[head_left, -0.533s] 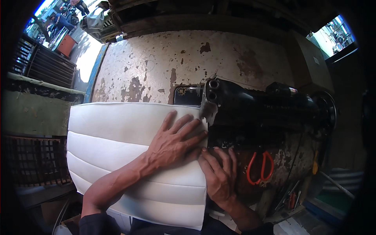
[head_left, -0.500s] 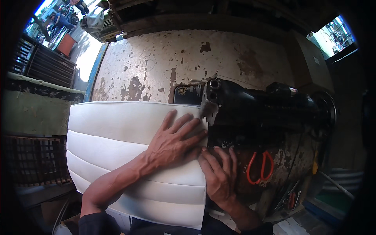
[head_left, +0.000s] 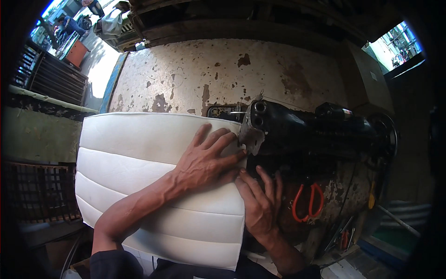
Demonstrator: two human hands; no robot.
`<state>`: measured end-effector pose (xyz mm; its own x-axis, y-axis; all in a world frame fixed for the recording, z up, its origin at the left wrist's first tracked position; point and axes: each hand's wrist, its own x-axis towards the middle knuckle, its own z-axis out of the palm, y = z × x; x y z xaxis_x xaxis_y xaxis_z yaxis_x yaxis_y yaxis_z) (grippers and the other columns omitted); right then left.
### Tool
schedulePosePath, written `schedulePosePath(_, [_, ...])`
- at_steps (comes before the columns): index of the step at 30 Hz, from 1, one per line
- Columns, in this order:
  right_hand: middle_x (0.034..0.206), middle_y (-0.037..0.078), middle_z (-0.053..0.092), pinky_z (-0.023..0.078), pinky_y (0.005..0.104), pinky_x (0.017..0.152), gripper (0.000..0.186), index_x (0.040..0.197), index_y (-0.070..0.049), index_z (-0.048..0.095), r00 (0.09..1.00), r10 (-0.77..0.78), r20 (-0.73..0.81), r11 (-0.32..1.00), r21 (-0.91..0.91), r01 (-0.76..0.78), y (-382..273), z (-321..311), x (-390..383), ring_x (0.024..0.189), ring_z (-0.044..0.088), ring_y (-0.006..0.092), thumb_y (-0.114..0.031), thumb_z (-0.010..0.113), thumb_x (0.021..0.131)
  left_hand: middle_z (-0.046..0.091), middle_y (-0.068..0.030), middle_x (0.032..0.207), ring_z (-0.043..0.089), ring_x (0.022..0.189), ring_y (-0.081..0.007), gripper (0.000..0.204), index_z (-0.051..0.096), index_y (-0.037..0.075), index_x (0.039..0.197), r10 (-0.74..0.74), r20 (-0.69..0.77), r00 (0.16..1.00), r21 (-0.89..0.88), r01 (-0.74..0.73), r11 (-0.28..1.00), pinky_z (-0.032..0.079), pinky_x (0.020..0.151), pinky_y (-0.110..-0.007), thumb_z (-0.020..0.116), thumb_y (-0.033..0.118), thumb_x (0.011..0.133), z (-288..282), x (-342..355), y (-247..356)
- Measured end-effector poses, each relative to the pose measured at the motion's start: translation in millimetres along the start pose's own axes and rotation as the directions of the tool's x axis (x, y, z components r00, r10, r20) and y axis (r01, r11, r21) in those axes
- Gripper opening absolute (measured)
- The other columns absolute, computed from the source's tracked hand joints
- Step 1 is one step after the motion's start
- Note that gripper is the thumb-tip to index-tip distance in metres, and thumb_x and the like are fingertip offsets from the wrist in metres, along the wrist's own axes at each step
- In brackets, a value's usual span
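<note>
A white padded panel (head_left: 134, 176) with stitched ribs lies across the worn table, its right edge at the head of a black sewing machine (head_left: 316, 132). My left hand (head_left: 206, 160) lies flat on the panel with fingers spread, fingertips near the machine's needle end. My right hand (head_left: 260, 204) presses on the panel's right edge just below the machine head, fingers bent against the seam. The needle itself is hidden in shadow behind my fingers.
Orange-handled scissors (head_left: 307, 202) lie on the table right of my right hand. The table top (head_left: 195, 79) is pale with peeling paint. A dark slatted rack (head_left: 46, 76) stands at far left, with a bright outdoor area behind it.
</note>
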<state>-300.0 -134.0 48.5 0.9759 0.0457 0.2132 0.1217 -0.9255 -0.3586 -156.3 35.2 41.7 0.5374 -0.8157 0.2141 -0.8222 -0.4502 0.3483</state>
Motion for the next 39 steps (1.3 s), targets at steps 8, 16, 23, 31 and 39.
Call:
schedulePosePath(8, [0.137,0.003,0.067,0.037,0.0679,0.112,0.027,0.117,-0.008,0.077,0.999,0.023,-0.044,0.999,0.026,-0.022,4.8,1.3,1.8,0.132,0.056,0.0326,-0.016,0.062,0.096,0.056,-0.0155,0.136,0.049,0.137,-0.0363,0.044,0.072,0.019,0.128,0.034,-0.049,0.998,0.004,-0.034,0.999,0.031,0.117,-0.064,0.076,0.039,0.088,1.1,9.3,1.7])
schedulePosePath(16, [0.137,0.014,0.067,0.039,0.0591,0.117,0.035,0.126,-0.005,0.074,0.994,0.017,-0.106,0.992,0.123,-0.003,4.0,7.5,-24.9,0.131,0.059,0.0321,-0.012,0.061,0.094,0.061,-0.0094,0.142,0.048,0.144,-0.0327,0.039,0.074,0.019,0.128,-0.01,0.137,0.991,0.043,0.004,0.999,0.022,0.125,-0.064,0.073,0.023,0.09,-13.7,-15.5,27.5])
schedulePosePath(23, [0.13,0.019,0.068,0.041,0.0549,0.117,0.037,0.126,-0.002,0.073,0.986,0.014,-0.167,0.982,0.189,0.018,2.0,10.7,-39.5,0.126,0.062,0.0316,-0.01,0.059,0.092,0.058,-0.0111,0.143,0.044,0.147,-0.0335,0.035,0.075,0.014,0.124,-0.034,0.176,0.984,0.074,0.021,0.997,0.024,0.122,-0.067,0.073,0.021,0.089,-12.0,-15.7,32.1])
schedulePosePath(31, [0.124,0.014,0.071,0.045,0.0517,0.113,0.032,0.114,0.001,0.076,0.962,-0.094,-0.256,0.966,0.21,0.15,7.9,9.5,-34.7,0.116,0.064,0.0271,-0.013,0.06,0.09,0.058,-0.0121,0.144,0.045,0.146,-0.0359,0.042,0.073,0.016,0.129,-0.041,0.193,0.98,0.075,0.027,0.997,0.022,0.124,-0.065,0.073,0.017,0.086,-11.5,-14.9,33.2])
schedulePosePath(39, [0.113,0.011,0.074,0.049,0.0495,0.106,0.029,0.107,0.003,0.077,0.959,-0.12,-0.258,0.97,0.177,0.169,9.2,7.1,-28.8,0.096,0.062,0.0212,-0.012,0.062,0.086,0.056,-0.0112,0.143,0.043,0.147,-0.0344,0.045,0.071,0.022,0.133,-0.05,0.188,0.981,0.06,0.039,0.997,0.022,0.123,-0.068,0.075,0.022,0.088,-9.0,-14.5,31.5])
